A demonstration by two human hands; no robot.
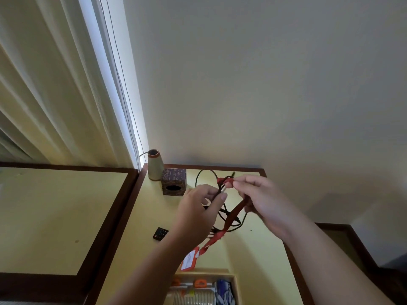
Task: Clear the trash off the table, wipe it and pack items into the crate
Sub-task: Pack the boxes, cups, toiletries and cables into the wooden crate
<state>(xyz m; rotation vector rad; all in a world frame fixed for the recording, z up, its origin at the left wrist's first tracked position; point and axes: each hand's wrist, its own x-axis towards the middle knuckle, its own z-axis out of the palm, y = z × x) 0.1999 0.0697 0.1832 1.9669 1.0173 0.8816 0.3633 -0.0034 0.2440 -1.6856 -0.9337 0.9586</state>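
Above the yellow table [262,245], my right hand [262,201] pinches the top loop of a red lanyard [234,213]. The strap hangs down to an orange badge holder [189,259] near the table's front. My left hand [199,213] pinches a thin black cable [203,176] that is tangled with the lanyard; the cable loops over the table behind my hands. The crate [234,280] sits at the bottom edge, holding a roll of tape, orange items and a blue object.
A tapered cup [155,165] and a brown patterned cube box [174,181] stand at the table's far left corner. A small black remote [160,233] lies left of my left forearm. A second table [55,216] adjoins on the left, curtains behind it.
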